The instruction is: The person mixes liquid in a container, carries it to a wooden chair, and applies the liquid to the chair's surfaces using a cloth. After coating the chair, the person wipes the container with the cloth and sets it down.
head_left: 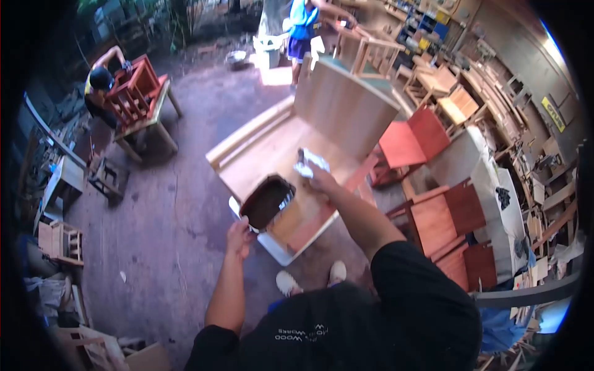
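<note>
My left hand (237, 238) pinches the near rim of an open container (267, 203) with a dark brown inside. Whether the brown is liquid or coating is hard to tell. In my right hand (320, 178) is a crumpled white cloth (307, 166), held over a large pale wooden furniture piece (253, 166); a small dark patch shows at the cloth's far end. This piece has a flat board toward me and a tall upright panel (340, 102) behind. A reddish-brown strip (312, 234) runs along its near right side.
Red-brown chairs (413, 143) and more stained seats (433, 219) stand to the right, before stacked timber. At far left, a person (100, 80) leans over a red wooden piece on a table (148, 117). Another person (302, 25) stands at the back. A small stool (106, 178) stands left.
</note>
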`<state>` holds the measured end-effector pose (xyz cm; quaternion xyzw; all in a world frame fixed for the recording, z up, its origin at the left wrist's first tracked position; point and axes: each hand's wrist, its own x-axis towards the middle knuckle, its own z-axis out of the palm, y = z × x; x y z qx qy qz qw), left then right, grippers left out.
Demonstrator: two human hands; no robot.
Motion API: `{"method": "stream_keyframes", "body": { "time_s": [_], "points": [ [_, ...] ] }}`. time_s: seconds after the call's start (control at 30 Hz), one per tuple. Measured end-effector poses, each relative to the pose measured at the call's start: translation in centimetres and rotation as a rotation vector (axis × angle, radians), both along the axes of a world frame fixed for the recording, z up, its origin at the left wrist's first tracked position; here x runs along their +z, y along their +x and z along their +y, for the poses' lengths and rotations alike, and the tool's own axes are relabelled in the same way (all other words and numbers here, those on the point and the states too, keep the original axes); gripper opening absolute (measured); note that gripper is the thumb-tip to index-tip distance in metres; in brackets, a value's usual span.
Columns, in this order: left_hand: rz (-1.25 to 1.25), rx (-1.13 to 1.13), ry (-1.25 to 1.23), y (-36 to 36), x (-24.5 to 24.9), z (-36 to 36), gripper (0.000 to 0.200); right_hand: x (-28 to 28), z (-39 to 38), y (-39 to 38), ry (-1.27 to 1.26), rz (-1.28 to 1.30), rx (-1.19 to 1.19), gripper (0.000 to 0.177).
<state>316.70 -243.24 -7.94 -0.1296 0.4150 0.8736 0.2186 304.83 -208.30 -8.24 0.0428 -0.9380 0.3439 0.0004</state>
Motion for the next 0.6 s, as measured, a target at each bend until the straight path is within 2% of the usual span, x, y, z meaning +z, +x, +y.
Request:
{"method": "stream_keyframes", "body": {
  "time_s": [0.03,0.07,0.13,0.2,0.27,0.33,0.4,0.47,0.5,0.57,0.6],
  "points": [
    [-0.095,0.134,-0.148,1.1,3.7,0.9,0.024,2.7,-1.6,1.4,0.084,-0.033,0.019,0.046],
    [-0.077,0.131,-0.142,1.4,3.8,0.0,0.027,2.9,-3.1,1.9,0.064,-0.125,0.007,0.048],
    [-0.063,0.174,-0.137,2.2,4.5,-2.1,0.029,0.5,-6.7,3.2,-0.041,-0.061,0.114,0.054],
    [-0.050,0.189,-0.165,3.5,5.7,-4.2,0.031,1.7,-11.5,7.3,0.013,-0.076,0.103,0.055],
    [-0.038,0.208,-0.192,5.1,6.9,-6.2,0.033,3.3,-14.5,9.4,0.068,-0.232,0.089,0.056],
    [-0.051,0.264,-0.238,6.6,7.9,-8.0,0.036,2.7,-14.0,8.9,0.083,-0.248,0.087,0.062],
    [-0.053,0.278,-0.244,8.2,8.1,-9.3,0.037,-0.4,-10.8,5.5,0.235,-0.074,-0.043,0.064],
    [-0.059,0.333,-0.260,9.6,8.2,-10.4,0.038,-0.1,-6.4,3.1,0.272,0.084,-0.224,0.063],
    [-0.061,0.349,-0.245,10.3,8.1,-10.8,0.041,-1.2,-6.3,2.6,0.276,0.083,-0.228,0.063],
    [-0.072,0.363,-0.241,11.9,8.2,-11.4,0.042,-3.0,-6.6,1.7,-0.099,-0.061,-0.245,0.040],
    [-0.078,0.394,-0.242,12.1,8.2,-11.5,0.043,-2.8,-10.5,3.8,0.121,0.098,-0.179,0.031]
  ]
}}
